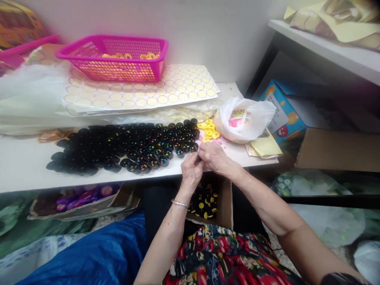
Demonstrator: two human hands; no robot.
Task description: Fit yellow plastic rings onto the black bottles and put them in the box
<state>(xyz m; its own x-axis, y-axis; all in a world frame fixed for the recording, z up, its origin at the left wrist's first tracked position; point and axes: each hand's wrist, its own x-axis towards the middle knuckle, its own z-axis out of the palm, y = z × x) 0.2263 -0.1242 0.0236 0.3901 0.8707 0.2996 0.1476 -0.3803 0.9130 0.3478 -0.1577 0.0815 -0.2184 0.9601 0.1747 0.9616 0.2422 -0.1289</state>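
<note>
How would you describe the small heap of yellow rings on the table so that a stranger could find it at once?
Start at the white table and follow the wide block of black cups to its right end. There, beside the white plastic bag, lie the yellow rings. They are loose, flat and bright yellow, unlike the dark upright cups.

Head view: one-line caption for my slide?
Both hands meet at the table edge beside rows of black cups and yellow rings.
</note>
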